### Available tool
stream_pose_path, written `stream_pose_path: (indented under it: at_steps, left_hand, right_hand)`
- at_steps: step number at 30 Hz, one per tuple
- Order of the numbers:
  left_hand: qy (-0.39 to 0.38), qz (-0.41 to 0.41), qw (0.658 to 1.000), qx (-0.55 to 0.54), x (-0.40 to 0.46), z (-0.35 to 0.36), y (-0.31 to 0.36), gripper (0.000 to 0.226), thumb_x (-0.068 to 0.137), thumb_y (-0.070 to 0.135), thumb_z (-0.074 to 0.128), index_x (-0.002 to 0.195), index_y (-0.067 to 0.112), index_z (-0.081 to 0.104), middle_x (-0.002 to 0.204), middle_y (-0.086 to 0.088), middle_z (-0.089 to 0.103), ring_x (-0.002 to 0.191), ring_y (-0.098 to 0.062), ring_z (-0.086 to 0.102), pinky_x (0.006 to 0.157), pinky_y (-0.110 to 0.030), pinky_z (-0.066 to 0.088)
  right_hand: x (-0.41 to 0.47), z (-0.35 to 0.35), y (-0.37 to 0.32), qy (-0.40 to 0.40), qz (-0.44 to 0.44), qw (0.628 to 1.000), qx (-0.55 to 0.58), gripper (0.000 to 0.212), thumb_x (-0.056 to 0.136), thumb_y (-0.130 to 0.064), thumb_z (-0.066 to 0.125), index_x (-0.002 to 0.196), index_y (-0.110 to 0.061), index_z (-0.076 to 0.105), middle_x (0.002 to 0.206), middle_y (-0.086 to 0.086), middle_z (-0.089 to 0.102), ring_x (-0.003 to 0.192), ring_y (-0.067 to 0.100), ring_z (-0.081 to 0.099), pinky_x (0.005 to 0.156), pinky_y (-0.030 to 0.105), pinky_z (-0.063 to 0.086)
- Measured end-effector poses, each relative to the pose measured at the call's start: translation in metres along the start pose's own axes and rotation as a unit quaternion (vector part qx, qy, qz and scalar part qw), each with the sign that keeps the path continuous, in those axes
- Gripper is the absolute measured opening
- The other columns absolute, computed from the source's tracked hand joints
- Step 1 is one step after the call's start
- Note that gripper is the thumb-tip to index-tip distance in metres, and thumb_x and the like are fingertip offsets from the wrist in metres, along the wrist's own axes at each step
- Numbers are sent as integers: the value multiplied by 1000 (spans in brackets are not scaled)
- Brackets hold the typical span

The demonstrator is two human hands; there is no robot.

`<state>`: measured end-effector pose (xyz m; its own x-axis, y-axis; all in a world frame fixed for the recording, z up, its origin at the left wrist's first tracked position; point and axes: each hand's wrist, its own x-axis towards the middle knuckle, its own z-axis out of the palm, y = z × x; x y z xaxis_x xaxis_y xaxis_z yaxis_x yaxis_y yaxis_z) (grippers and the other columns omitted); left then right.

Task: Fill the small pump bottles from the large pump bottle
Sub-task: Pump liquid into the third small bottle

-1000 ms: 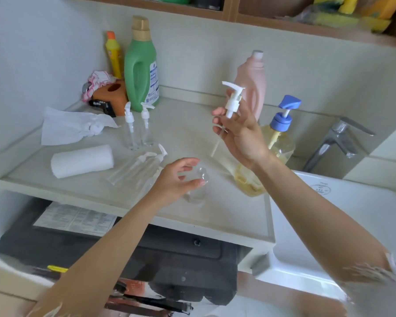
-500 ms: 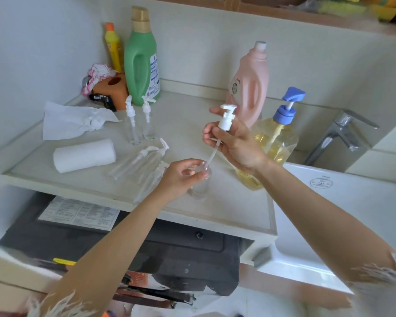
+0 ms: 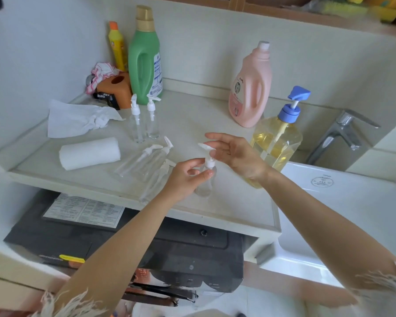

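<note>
Well back on the counter (image 3: 215, 106), the large pump bottle (image 3: 276, 145) is standing by its right edge. Nearer the front edge, the left hand (image 3: 188, 177) is pinching a small pump bottle (image 3: 206, 181); the right hand (image 3: 236, 152) is hovering, fingers relaxed.

You're standing at a pale bench (image 3: 188, 115) with a raised lip, pushed up against a plain off-white wall (image 3: 55, 42) that's lit pretty softly and evenly. Right of it you've got a white sink (image 3: 352, 202) with a chrome tap (image 3: 338, 133) behind it. A wooden shelf (image 3: 284, 12) runs along the top, and a black machine (image 3: 124, 243) sits under the bench.
</note>
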<state>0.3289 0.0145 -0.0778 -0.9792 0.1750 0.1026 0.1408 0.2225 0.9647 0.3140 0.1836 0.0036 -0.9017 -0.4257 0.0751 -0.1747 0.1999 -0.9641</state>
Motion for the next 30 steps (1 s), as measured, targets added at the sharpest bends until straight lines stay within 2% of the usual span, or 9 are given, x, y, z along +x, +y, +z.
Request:
stream_pose_path:
  at_steps: [3, 6, 8, 11, 16, 20, 24, 28, 30]
  left_hand:
    - [-2, -1, 1000, -1, 0, 2, -1, 50, 76, 55, 68, 119, 30, 65, 116, 12, 68, 105, -16, 63, 95, -35, 49]
    - [-6, -5, 1000, -9, 0, 6, -1, 43, 78, 48, 71, 117, 30, 65, 118, 16, 65, 105, -16, 63, 93, -31, 48]
    - [0, -9, 1000, -26, 0, 5, 0, 43, 78, 49, 72, 116, 30, 66, 121, 16, 64, 104, -19, 65, 94, -36, 50]
    - [-2, -11, 1000, -28, 1, 0, 1, 45, 79, 48, 71, 118, 28, 65, 118, 10, 66, 99, -15, 68, 94, -42, 52]
    - [1, 3, 1000, -23, -3, 2, 3, 43, 73, 57, 68, 111, 38, 66, 114, 17, 67, 100, -15, 66, 91, -42, 53]
    - [9, 7, 1000, -15, -4, 2, 4, 54, 73, 58, 67, 119, 32, 64, 117, 15, 65, 100, -15, 66, 90, -43, 53]
    - [9, 4, 1000, -15, -5, 3, 4, 50, 75, 58, 68, 118, 34, 65, 116, 14, 66, 101, -14, 66, 92, -45, 52]
    - [11, 18, 1000, -24, -4, 4, 5, 33, 86, 34, 70, 117, 26, 66, 113, 14, 68, 105, -12, 64, 95, -43, 51]
    - [11, 12, 1000, -27, -4, 4, 5, 29, 86, 33, 70, 114, 28, 67, 111, 15, 68, 104, -12, 65, 96, -42, 50]
  right_hand:
    - [-4, 6, 3, 27, -10, 998, -63, 40, 87, 0, 67, 124, -13, 59, 93, -1, 71, 90, 7, 69, 83, 22, 52]
    - [-5, 18, 2, 114, -44, 964, -237, 34, 81, -18, 77, 114, -20, 68, 83, -13, 71, 87, 6, 67, 87, 29, 52]
    - [-5, 16, -7, 99, -49, 955, -275, 46, 79, -24, 79, 122, -19, 64, 89, -10, 72, 93, 6, 67, 92, 24, 50]
    - [-4, 2, -23, 10, -8, 970, -242, 60, 79, -11, 78, 134, -19, 54, 98, -3, 72, 92, 5, 68, 89, 13, 50]
    - [-4, 13, -21, 83, -24, 911, -403, 49, 78, -36, 77, 122, -18, 63, 83, -6, 67, 80, 10, 64, 78, 20, 48]
    - [-1, -3, -26, -13, -8, 940, -339, 59, 80, -20, 78, 133, -24, 54, 99, -8, 66, 92, 1, 62, 92, 15, 46]
    - [-3, 6, -9, 52, -53, 944, -322, 33, 77, -22, 80, 105, -19, 62, 81, -6, 64, 78, 8, 64, 81, 23, 52]
    - [-2, -1, -5, -9, -22, 973, -228, 55, 81, -14, 76, 125, -29, 47, 92, -3, 69, 91, 10, 65, 91, 26, 51]
    - [-1, 0, -3, 7, -19, 981, -195, 60, 77, -13, 79, 126, -29, 49, 89, 2, 71, 88, 14, 68, 90, 29, 53]
